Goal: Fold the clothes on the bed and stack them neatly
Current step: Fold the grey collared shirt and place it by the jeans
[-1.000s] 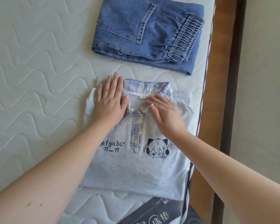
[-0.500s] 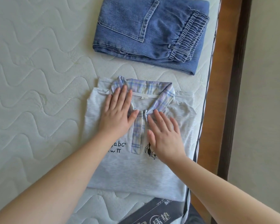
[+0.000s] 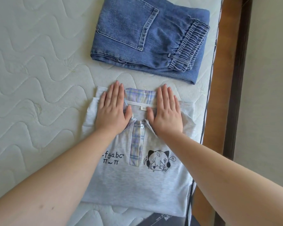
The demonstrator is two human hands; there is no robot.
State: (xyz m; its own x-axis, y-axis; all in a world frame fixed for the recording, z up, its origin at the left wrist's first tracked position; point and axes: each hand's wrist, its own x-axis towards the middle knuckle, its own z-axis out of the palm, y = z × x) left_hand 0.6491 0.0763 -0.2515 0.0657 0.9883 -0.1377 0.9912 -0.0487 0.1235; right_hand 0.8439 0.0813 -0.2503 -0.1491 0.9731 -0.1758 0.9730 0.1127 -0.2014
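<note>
A folded grey polo shirt point(image 3: 136, 186) with a plaid collar, black lettering and a cat-eared cartoon face lies front up on the white quilted mattress point(image 3: 36, 79). My left hand point(image 3: 113, 110) presses flat on the left side of the collar, fingers straight. My right hand point(image 3: 167, 111) presses flat on the right side of the collar, also with straight fingers. Beyond the shirt lies a pair of folded blue jeans point(image 3: 147, 38), elastic waistband to the right, apart from the shirt.
The mattress's right edge runs close beside the shirt and jeans, with a brown wooden bed frame point(image 3: 222, 95) and a pale floor beyond it. A dark printed label point(image 3: 163, 220) shows at the mattress's near edge. Bare mattress stretches to the left.
Both hands have slid up from the chest of the shirt to the collar and now lie flat on either side of it. The view has shifted slightly.
</note>
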